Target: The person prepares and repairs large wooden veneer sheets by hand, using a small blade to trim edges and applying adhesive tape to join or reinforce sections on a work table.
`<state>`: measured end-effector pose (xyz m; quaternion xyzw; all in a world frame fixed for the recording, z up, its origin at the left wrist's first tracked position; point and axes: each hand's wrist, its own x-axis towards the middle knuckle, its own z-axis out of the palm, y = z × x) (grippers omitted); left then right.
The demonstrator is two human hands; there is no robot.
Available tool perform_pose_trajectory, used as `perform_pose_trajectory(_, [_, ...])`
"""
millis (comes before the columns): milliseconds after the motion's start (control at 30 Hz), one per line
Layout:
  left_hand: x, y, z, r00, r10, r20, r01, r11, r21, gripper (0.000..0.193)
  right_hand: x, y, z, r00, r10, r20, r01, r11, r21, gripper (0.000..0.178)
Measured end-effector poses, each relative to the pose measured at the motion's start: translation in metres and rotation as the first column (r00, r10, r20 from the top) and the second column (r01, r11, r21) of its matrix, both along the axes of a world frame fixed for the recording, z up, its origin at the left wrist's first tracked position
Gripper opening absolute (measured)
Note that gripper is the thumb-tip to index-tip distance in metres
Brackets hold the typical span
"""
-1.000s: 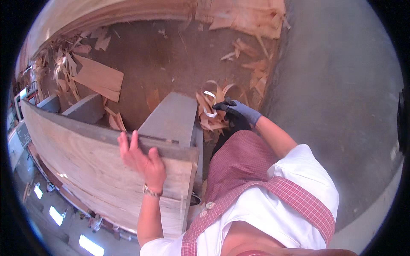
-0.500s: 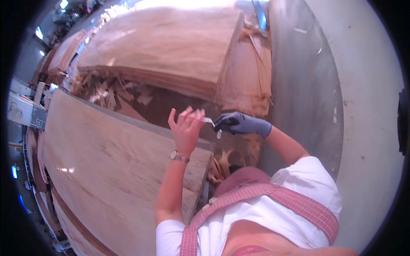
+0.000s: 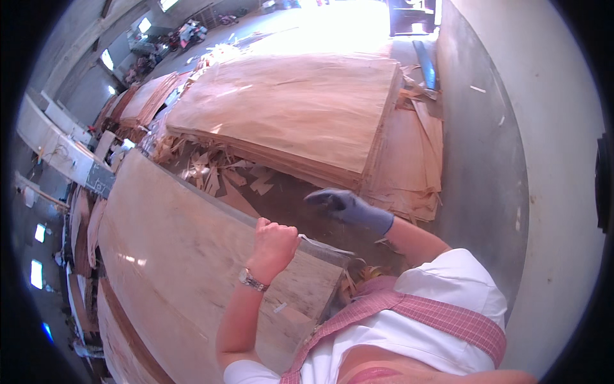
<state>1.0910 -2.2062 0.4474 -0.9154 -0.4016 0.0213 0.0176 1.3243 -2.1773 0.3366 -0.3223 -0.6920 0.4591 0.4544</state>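
Note:
My bare left hand [image 3: 275, 244], with a watch on the wrist, is closed in a fist above the near wooden sheet [image 3: 185, 256]. From it a thin white strip [image 3: 325, 245] trails to the right, over the sheet's corner; it looks like tape. My right hand [image 3: 342, 208], in a grey-blue glove with dark fingertips, is apart from the strip. Its fingers stretch out to the left over the gap between the stacks, slightly blurred, with nothing seen in them. A small white piece [image 3: 280, 307] lies on the sheet beside my left forearm.
Ahead lies a stack of wide veneer sheets [image 3: 288, 109], with more sheets [image 3: 409, 160] at its right. Torn veneer scraps [image 3: 204, 169] litter the gap. A grey panel [image 3: 480, 147] and pale wall run along the right. A blue object [image 3: 424, 66] stands at the far right.
My left hand has closed into a fist on the white strip. My right hand has let go of it and moved apart. The view has tilted up, showing more of the hall.

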Motion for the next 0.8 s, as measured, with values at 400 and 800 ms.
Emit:
perform_pose_trajectory(400, [-0.042,-0.005,0.04,0.571,0.773,0.276,-0.394,0.553,-0.734,0.02,-0.051,0.02,0.027,0.818,0.552,-0.163,-0.563,0.709,-0.424,0.018])
perform_pose_trajectory(800, [-0.068,-0.257,-0.257,-0.422,0.896,0.134,-0.291,0.006,-0.957,0.023,-0.118,-0.026,-0.108,0.108,0.85,0.516,-0.63,0.46,-0.626,0.026])
